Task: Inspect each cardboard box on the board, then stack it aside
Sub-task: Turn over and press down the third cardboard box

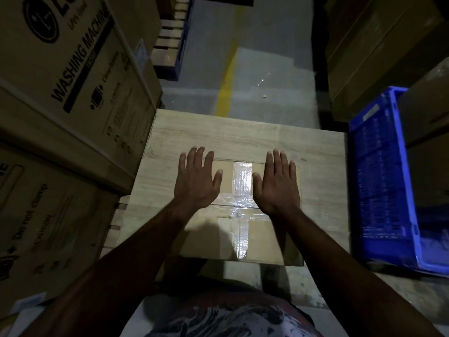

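Cardboard box (209, 242) lies flat on wooden board (243, 135), toward the near edge, approx centred L–R.

Hands: L hand (198, 181) and R hand (277, 183) both palm-down on the box top, fingers straight and slightly spread, nothing gripped. They sit either side of the tape strip (240, 181), apart from each other. L fingertips reach past the far edge of the box, over the board. Firm press vs light rest: can't tell.

Step, my read: inspection phase, feeling the top and checking the seal. Not yet lifted or stacked.

Next move, prob.: shift hands to the box's side walls, get fingers under or clamp the sides, lift, then carry aside. Where the stack is meant to go isn't evident. Blue crate (384, 181) is just beside the board on the R; big printed cartons (73, 81) crowd the L, so little swing room either way.

Materials / shapes:
- Box: plain brown corrugated, low rectangular form, matte. Flap seam runs across the middle.
- Tape: clear, glossy, wrinkled; one strip lengthwise, another across the seam; catches glare.
- Board: pale wood-grain finish, flat, square-cut edges, smooth-looking.
- Crate: rigid plastic, perforated walls.
- Floor (267, 69): grey concrete w/ a yellow painted line (227, 88).

Light is dim; fine surface damage can't be judged.
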`<action>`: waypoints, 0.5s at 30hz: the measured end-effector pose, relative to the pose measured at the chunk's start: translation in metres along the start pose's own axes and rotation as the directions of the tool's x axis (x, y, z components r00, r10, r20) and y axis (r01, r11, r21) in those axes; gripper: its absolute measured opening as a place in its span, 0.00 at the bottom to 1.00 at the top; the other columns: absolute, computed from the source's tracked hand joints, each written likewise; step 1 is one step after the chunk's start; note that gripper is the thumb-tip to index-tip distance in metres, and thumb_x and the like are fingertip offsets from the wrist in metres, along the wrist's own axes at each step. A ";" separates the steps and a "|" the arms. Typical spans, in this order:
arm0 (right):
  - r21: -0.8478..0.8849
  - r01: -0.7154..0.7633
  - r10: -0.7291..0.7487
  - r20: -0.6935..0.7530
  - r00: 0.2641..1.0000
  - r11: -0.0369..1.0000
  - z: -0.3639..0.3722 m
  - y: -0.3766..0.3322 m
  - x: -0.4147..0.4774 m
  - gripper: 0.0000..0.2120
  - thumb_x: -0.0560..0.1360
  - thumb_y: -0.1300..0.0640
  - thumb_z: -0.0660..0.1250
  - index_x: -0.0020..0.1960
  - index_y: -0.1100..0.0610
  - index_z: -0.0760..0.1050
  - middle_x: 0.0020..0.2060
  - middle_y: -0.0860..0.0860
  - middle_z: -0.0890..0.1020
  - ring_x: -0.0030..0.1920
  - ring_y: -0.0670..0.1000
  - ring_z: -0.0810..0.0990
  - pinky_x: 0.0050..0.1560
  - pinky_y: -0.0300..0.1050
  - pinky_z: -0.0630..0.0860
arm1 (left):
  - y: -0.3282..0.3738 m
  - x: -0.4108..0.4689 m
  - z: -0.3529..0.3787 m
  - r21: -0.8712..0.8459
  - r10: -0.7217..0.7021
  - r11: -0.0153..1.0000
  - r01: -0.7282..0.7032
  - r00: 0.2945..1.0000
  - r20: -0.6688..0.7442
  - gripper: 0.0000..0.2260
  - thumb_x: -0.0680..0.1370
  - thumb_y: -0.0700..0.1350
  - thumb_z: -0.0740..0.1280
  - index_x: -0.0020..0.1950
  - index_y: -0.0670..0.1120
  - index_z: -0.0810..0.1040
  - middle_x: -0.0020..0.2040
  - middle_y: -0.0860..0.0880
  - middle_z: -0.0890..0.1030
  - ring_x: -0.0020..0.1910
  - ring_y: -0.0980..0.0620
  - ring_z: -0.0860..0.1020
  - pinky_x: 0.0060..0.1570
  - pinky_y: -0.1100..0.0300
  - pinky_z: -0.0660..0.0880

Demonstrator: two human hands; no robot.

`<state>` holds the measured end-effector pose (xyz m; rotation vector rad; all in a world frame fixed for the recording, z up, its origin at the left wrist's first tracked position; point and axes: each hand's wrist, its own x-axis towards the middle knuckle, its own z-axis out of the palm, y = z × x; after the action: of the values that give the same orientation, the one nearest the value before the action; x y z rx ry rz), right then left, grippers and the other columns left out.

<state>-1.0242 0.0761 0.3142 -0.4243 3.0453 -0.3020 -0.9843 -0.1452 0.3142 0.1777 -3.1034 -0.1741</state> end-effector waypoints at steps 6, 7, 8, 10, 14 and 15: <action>0.586 -0.372 0.524 -0.106 0.845 0.720 -0.018 0.017 0.000 0.30 0.81 0.53 0.61 0.78 0.64 0.56 0.78 0.63 0.60 0.78 0.61 0.57 0.78 0.53 0.51 | -0.006 -0.005 -0.014 -0.405 -0.534 0.765 0.500 0.845 0.034 0.31 0.80 0.56 0.61 0.79 0.45 0.55 0.77 0.43 0.63 0.73 0.42 0.66 0.66 0.44 0.68; 0.612 -0.483 0.608 0.004 0.794 0.627 -0.019 0.026 0.000 0.29 0.81 0.52 0.61 0.77 0.65 0.60 0.75 0.65 0.65 0.76 0.63 0.62 0.76 0.54 0.57 | -0.009 -0.008 -0.016 -0.422 -0.606 0.687 0.592 0.787 0.115 0.30 0.81 0.56 0.59 0.79 0.44 0.57 0.76 0.42 0.66 0.70 0.40 0.69 0.63 0.45 0.70; 0.617 -0.584 0.652 0.148 0.744 0.527 -0.017 0.034 -0.002 0.28 0.81 0.48 0.60 0.74 0.65 0.65 0.71 0.66 0.71 0.73 0.65 0.68 0.72 0.54 0.63 | -0.011 -0.012 -0.017 -0.414 -0.634 0.633 0.655 0.744 0.208 0.28 0.82 0.58 0.56 0.78 0.44 0.60 0.73 0.41 0.70 0.67 0.38 0.72 0.62 0.45 0.71; 0.602 -0.672 0.610 0.354 0.709 0.431 -0.015 0.040 -0.008 0.33 0.76 0.37 0.52 0.58 0.64 0.79 0.54 0.66 0.82 0.59 0.66 0.79 0.60 0.53 0.75 | -0.014 -0.021 -0.017 -0.413 -0.626 0.568 0.712 0.699 0.346 0.26 0.83 0.60 0.52 0.73 0.45 0.67 0.67 0.39 0.76 0.63 0.37 0.76 0.61 0.46 0.72; 0.610 -0.660 0.565 0.385 0.730 0.438 -0.019 0.036 -0.019 0.34 0.79 0.37 0.48 0.59 0.64 0.77 0.57 0.62 0.81 0.58 0.63 0.79 0.53 0.47 0.70 | -0.007 -0.033 -0.027 -0.481 -0.611 0.523 0.704 0.703 0.365 0.28 0.82 0.63 0.50 0.72 0.45 0.69 0.66 0.39 0.76 0.63 0.37 0.76 0.61 0.47 0.72; 0.614 -0.661 0.572 0.380 0.726 0.431 -0.024 0.034 -0.022 0.31 0.81 0.39 0.49 0.62 0.63 0.76 0.59 0.61 0.80 0.60 0.63 0.78 0.53 0.47 0.68 | -0.005 -0.035 -0.031 -0.487 -0.611 0.518 0.703 0.703 0.364 0.28 0.82 0.63 0.50 0.72 0.45 0.69 0.66 0.39 0.77 0.63 0.37 0.76 0.61 0.47 0.73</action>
<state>-1.0141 0.1189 0.3312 0.7075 2.3967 -1.2744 -0.9478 -0.1496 0.3436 1.3709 -2.7116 -1.2107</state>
